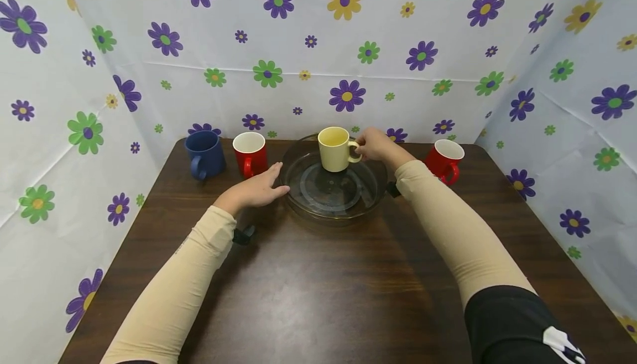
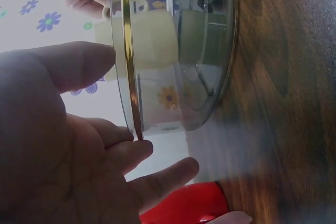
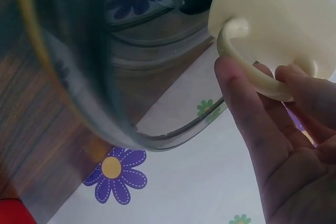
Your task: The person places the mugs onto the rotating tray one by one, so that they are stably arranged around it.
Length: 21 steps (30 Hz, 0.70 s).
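Observation:
A wide see-through glass bowl (image 1: 330, 191) with a gold-toned rim stands toward the back of the table. My right hand (image 1: 374, 145) pinches the handle of a pale yellow mug (image 1: 332, 154), which is upright over the far part of the bowl. In the right wrist view, thumb and fingers close around the mug's handle (image 3: 268, 85). My left hand (image 1: 256, 188) is at the bowl's left side, fingers extended. The left wrist view shows its thumb (image 2: 86, 64) and fingertips right at the gold rim (image 2: 129, 35), not curled around it.
Left of the bowl stand a blue mug (image 1: 205, 156) and a red mug (image 1: 250, 156) with a white inside. Another red mug (image 1: 443, 160) is beyond my right forearm. Flower-printed sheeting (image 1: 308, 54) borders the dark wooden table (image 1: 318, 286) at the back and sides.

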{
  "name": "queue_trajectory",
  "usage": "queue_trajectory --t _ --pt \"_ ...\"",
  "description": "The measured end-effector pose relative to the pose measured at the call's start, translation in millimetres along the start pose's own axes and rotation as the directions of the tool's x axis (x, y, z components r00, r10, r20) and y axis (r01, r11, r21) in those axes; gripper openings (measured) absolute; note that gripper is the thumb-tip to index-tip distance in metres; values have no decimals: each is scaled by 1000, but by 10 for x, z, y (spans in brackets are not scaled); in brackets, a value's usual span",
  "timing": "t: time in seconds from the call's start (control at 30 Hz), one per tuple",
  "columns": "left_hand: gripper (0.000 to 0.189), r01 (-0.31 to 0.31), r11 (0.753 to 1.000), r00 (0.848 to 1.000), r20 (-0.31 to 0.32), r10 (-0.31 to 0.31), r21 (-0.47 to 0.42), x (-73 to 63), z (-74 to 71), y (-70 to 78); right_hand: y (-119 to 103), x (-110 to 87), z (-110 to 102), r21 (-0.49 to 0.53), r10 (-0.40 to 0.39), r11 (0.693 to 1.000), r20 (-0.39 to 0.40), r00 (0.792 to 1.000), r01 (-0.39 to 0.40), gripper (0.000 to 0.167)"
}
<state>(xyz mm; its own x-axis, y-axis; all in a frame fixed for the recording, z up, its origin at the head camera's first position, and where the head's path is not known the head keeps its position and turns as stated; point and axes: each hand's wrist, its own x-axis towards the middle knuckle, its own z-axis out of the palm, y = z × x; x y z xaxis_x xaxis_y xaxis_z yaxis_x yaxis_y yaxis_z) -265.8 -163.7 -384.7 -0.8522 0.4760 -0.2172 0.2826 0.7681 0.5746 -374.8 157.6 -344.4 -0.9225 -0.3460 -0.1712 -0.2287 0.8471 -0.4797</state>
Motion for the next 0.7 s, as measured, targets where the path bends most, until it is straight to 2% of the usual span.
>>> queue_trajectory --t 0.37,0.53,0.7 --pt "80 8 1000 1000 -14 -8 12 -19 -18 4 -40 136 -25 -64 -27 998 -1 1000 27 14" --pt "80 13 1000 1000 -24 -13 16 -21 -14 -5 -97 177 23 -70 -49 996 22 999 50 14" --pt "82 14 1000 1000 -19 -14 14 -17 5 14 -97 195 69 -122 -61 991 14 998 62 14"
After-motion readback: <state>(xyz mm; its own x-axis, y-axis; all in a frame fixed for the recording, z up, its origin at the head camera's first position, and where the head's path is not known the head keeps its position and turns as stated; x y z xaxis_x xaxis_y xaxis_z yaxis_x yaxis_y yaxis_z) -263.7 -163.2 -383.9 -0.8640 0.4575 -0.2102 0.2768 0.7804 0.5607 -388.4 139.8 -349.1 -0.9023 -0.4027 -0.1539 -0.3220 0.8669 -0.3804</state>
